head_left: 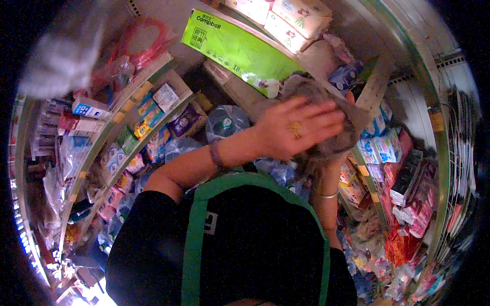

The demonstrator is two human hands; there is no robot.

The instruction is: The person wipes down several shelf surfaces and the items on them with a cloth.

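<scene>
The left hand point(298, 127) lies back-up across a crumpled brownish-grey bundle point(334, 144), its blurred fingers stretched wide of a fist and aimed toward 3 o'clock. The bundle sits beneath those fingers, spilling out past them at 12 o'clock and again from 3 round to 5 o'clock. The right hand point(333, 164) comes up at the bundle's 6 o'clock, mostly hidden by it — whether its grip is narrow or loose, I cannot tell — and one fingertip point(349, 96) shows at the bundle's 1 o'clock. A bright green package point(240, 51) slants down toward the bundle from 11 o'clock, its lower end near the bundle's upper edge. A large clear bottle point(224, 122) with a green cap stands at the left hand's 9 o'clock. Stocked shelves curve along both sides: small boxes point(92, 108) at 9 o'clock, packets point(383, 148) at 3 o'clock.
</scene>
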